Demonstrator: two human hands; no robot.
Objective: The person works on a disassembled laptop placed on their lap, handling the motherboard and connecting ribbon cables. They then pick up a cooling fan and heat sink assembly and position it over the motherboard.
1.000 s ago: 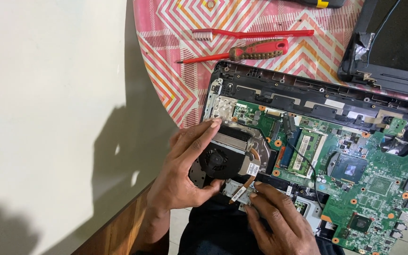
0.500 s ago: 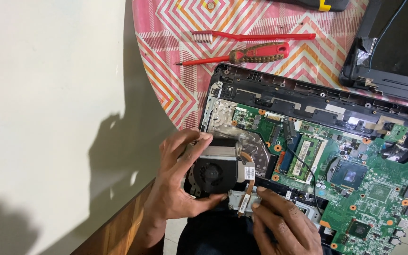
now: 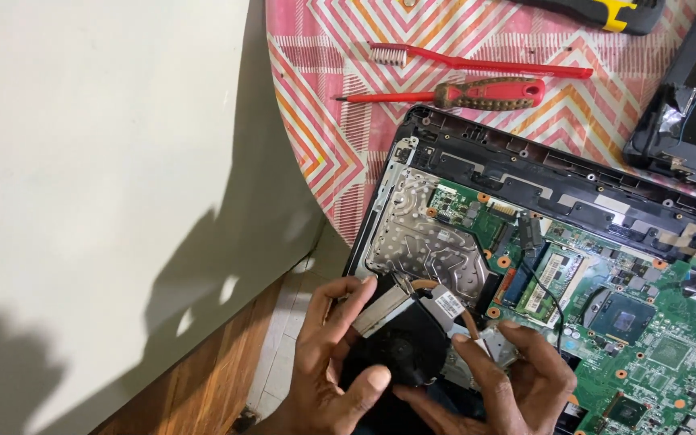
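1. Left hand (image 3: 328,374) grips a black laptop cooling fan w/ silver fin block and copper heat pipe (image 3: 403,334): fingers curled over the fin end, thumb pressed on the fan's round black face.
2. Right hand (image 3: 509,387) holds the same assembly from the other side; fingertips sit on its silver metal plate end, thumb reaching under toward the fan. Both hands closed on it.
3. Fan assembly is at the near left corner of the opened black laptop base (image 3: 525,161), lifted clear of the shiny silver metal shield plate (image 3: 412,234), tilted, partly past the base's near edge.
4. Green motherboard (image 3: 646,338) fills the base's right part; a thin black wire runs across it near the memory module.
5. Laptop base lies on a pink-and-white zigzag patterned tablecloth (image 3: 324,105), its left corner near the table's left edge.
6. Red-handled screwdriver (image 3: 461,94) lies on the cloth just beyond the base's far edge; red toothbrush w/ white bristles (image 3: 477,63) lies parallel, a bit farther.
7. Black-and-yellow tool (image 3: 606,10) at the far edge, cut off by the frame.
8. Black screen-lid part (image 3: 686,121) at the far right corner.
9. Pale wall, wooden floor strip left of the table.
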